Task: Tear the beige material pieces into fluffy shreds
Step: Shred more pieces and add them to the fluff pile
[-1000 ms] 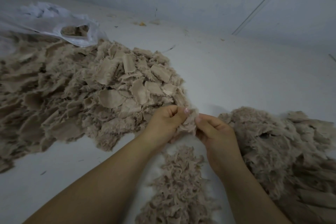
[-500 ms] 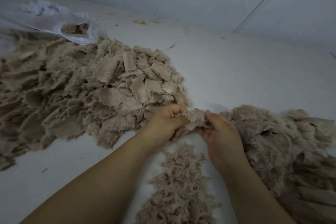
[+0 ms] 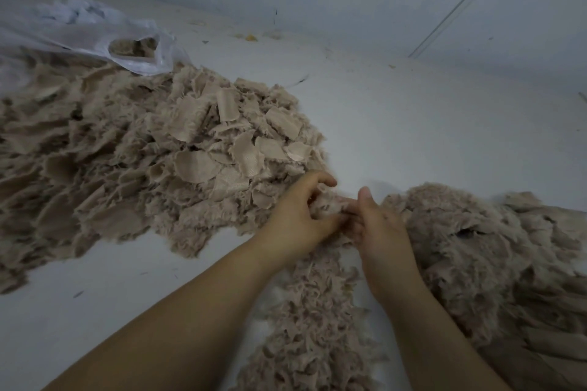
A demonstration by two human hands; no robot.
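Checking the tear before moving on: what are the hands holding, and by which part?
Both hands hold one small beige fluffy piece: the left hand grips its left end with curled fingers, the right hand pinches its right end.

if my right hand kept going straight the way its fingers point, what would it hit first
Probably the beige tuft pinched between the right hand and left hand; beyond that, bare white surface, though depth is unclear.

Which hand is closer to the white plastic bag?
The left hand. The white plastic bag lies far off at the upper left, beyond the big pile that the left hand borders. The right hand sits farther right, beside the other heap.
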